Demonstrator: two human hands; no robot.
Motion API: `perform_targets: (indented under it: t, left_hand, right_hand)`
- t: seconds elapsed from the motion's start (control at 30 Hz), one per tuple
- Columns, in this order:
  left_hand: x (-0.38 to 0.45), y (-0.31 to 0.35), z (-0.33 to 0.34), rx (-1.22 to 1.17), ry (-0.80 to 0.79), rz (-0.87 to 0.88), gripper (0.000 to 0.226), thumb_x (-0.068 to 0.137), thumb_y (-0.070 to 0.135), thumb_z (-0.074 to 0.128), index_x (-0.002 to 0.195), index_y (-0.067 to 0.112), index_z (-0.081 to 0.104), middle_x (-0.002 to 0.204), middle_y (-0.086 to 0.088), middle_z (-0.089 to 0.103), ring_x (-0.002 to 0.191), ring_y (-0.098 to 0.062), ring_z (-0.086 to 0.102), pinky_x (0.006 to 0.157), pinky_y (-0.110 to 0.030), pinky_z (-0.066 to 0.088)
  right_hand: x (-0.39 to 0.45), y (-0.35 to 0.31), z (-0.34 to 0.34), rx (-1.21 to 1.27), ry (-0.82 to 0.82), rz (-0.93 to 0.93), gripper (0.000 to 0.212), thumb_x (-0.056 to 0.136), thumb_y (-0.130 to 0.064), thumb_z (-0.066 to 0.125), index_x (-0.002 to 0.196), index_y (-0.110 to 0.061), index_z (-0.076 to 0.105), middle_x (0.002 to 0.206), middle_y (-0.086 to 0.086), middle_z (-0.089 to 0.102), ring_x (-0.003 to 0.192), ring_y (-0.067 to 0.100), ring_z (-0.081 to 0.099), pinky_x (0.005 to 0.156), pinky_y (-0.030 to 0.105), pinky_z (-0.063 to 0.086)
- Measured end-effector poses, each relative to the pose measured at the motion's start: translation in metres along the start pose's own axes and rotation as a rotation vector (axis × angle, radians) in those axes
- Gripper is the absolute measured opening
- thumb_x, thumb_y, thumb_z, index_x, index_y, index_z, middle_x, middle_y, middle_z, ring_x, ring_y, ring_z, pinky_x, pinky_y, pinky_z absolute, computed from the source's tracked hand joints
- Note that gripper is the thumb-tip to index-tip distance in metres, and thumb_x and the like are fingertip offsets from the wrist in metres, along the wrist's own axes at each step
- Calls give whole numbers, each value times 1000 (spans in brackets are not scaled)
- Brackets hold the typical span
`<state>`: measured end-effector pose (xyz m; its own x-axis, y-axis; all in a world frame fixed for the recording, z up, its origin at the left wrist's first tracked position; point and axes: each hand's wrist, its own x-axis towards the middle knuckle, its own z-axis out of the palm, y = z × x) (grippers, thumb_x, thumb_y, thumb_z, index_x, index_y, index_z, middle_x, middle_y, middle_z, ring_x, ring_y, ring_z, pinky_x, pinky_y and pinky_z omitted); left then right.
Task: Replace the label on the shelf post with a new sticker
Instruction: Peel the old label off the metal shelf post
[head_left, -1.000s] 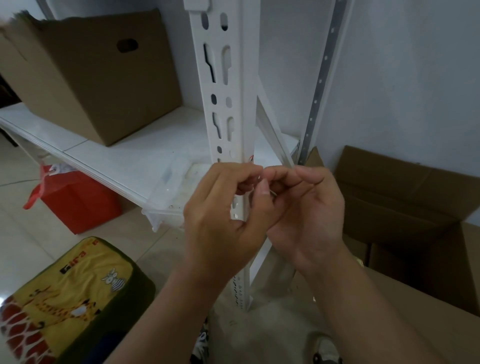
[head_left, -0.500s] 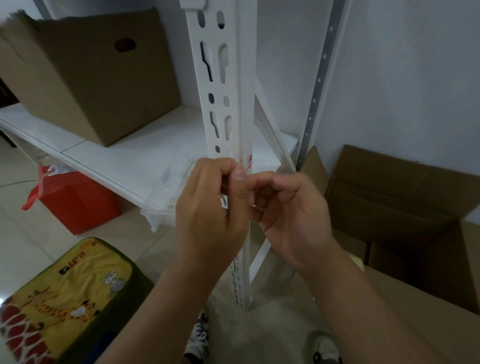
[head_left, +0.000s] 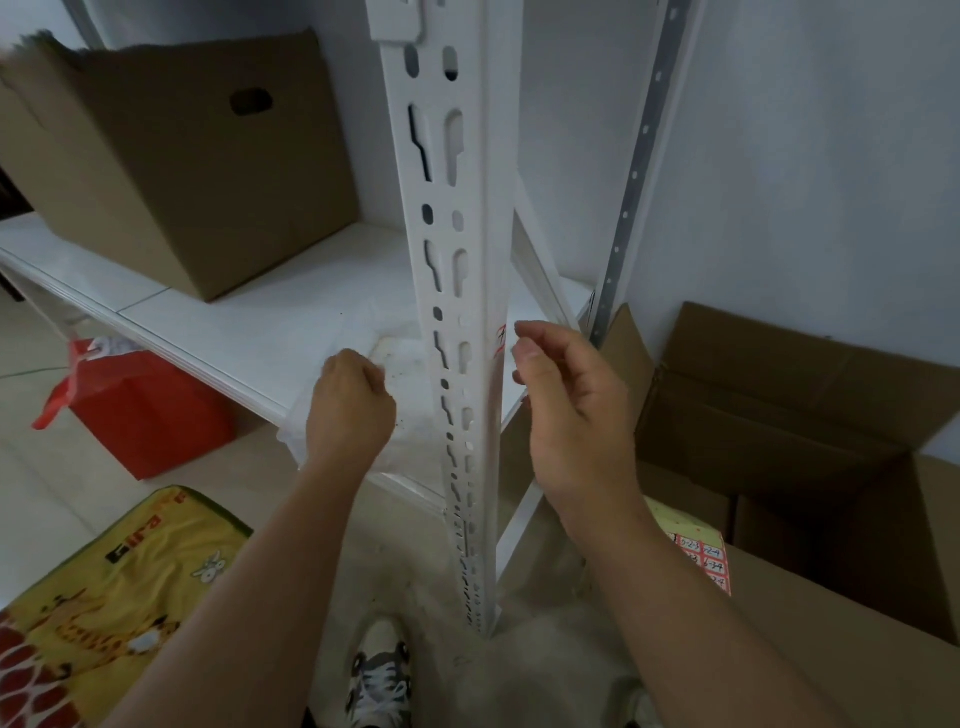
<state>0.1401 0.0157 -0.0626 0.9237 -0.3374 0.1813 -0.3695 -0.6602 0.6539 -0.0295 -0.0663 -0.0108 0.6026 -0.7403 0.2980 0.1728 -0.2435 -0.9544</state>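
The label (head_left: 500, 340) was seen stuck on the right face of the white shelf post (head_left: 470, 291), at about the level of the shelf board (head_left: 270, 322), showing only as a narrow strip of white with red print viewed nearly edge-on; what was written on it could not be read. It was judged to be thin, light and limp paper, likely to tear or curl on itself, so that it would best be taken at a lifted corner or edge between thumbnail and fingertip and drawn off slowly, flat along the metal. The right hand (head_left: 571, 410) was held just beside the label, its fingers loosely bent and apart, with nothing visibly pinched. The left hand (head_left: 350, 410) was kept left of the post with its fingers curled into a fist; whether anything small was enclosed could not be told. A sheet of red-and-white stickers (head_left: 701, 558) was seen lying on the cardboard box (head_left: 857, 649) near the right forearm, presumably the supply for the new sticker.
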Motion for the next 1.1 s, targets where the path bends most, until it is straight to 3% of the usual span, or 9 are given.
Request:
perform_targets:
  t: [0.07,0.2,0.27,0.33,0.47,0.6,0.73,0.87,1.1]
  left_hand:
    - [4,-5,8,83,-98,-5,38,94,16,55,131,9,48,138,-12,47,126,-34,45,103,-46,41]
    - [4,-1,9,-5,-106,-26,28,98,28,47,85,13,68,104,-17,66,95,-32,62,88,-40,50]
    - [0,10,7,-123,-101,-4,23,94,7,49,111,16,61,132,-17,48,120,-32,49,98,-40,44]
    - [-10,28,-2,-341,-85,-27,47,94,2,47,135,24,43,145,-6,35,129,-23,40,101,-34,42]
    - [-39,72,-27,-819,27,-23,31,104,24,30,111,24,60,111,6,66,102,-8,62,96,-34,51]
    - [-63,96,-31,-987,-20,4,47,105,38,23,78,28,60,63,18,67,66,7,65,60,-8,49]
    - [-65,100,-20,-1030,-18,-48,50,101,50,22,82,29,62,77,11,69,71,4,67,68,-13,53]
    - [-66,101,-17,-1016,41,-53,51,101,51,22,68,25,51,72,-3,57,54,4,55,55,-13,47]
    - [-67,100,-13,-1067,61,5,56,103,46,20,72,17,57,62,8,65,62,1,63,58,-12,49]
  right_hand:
    - [1,-3,3,-18,-18,-64,14,96,-28,53,104,-33,63,99,-17,66,93,-1,61,75,11,49]
    - [3,-5,6,-19,-36,-123,14,96,-28,52,98,-31,65,90,-19,68,90,-2,63,75,12,50]
    - [5,-6,7,22,-39,-102,15,96,-28,52,94,-32,66,86,-19,70,88,0,64,73,13,51]
    - [6,-8,9,67,-60,-64,17,96,-26,52,91,-32,67,86,-19,70,87,1,66,72,13,51]
    - [9,-8,10,126,-64,49,18,95,-26,53,87,-32,68,85,-20,69,88,3,65,76,16,53]
    - [11,-8,11,115,-54,78,19,93,-27,52,85,-28,69,86,-12,70,89,12,66,81,31,58]
    - [11,-11,12,135,-45,88,19,90,-25,51,82,-25,68,85,-4,69,89,20,66,82,41,57]
    - [14,-13,10,140,-59,94,20,90,-22,52,80,-25,69,83,-5,69,87,18,66,80,35,59]
    - [13,-13,11,180,-64,114,21,88,-25,51,76,-25,68,84,0,68,89,21,65,83,43,57]
